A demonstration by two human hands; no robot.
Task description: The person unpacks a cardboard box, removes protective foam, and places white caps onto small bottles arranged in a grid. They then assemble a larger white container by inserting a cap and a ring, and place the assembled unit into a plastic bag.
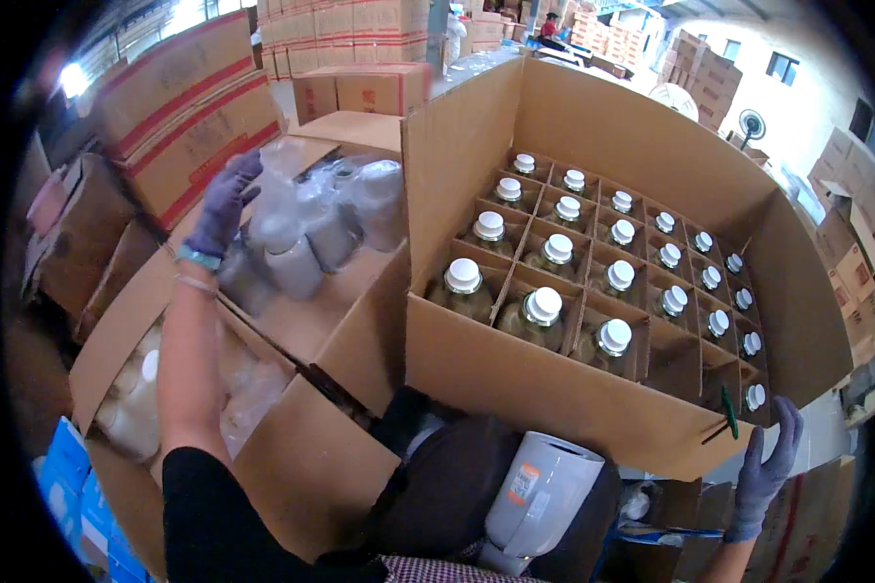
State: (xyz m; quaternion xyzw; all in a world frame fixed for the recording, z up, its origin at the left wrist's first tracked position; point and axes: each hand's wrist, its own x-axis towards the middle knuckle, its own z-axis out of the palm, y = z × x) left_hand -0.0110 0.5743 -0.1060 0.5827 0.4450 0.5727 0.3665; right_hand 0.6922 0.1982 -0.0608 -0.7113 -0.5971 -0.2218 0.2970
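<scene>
- The left hand, in a purple glove, reaches into the open carton on the left; its fingers lie spread over a clear plastic-wrapped bundle of bottles at that carton's far edge, touching the film, with no firm closure visible.
- The right hand, also gloved, rests with fingers loosely extended against the near right corner of the big divided carton — it holds nothing that I can see.
- The bundle — several pale bottles under loose, crinkled film — looks heavy for its bulk and awkward. The film is soft and slippery and would likely stretch or tear if pulled alone; better to cup underneath or grip around a bottle body through the wrap.
- If the bottles are glass, they would knock and chip, so they want a steady two-handed lift.
- White-capped bottles of amber liquid stand upright in the cardboard cells of the divided carton; a few cells along its near right edge look empty.
- No counter shows: the cartons sit close together, their flaps raised, so clearance over the edges is tight.
- A white jug-like container sits below the divided carton's near edge.
- Around: stacked brown boxes, a standing fan, and people working far off.
</scene>
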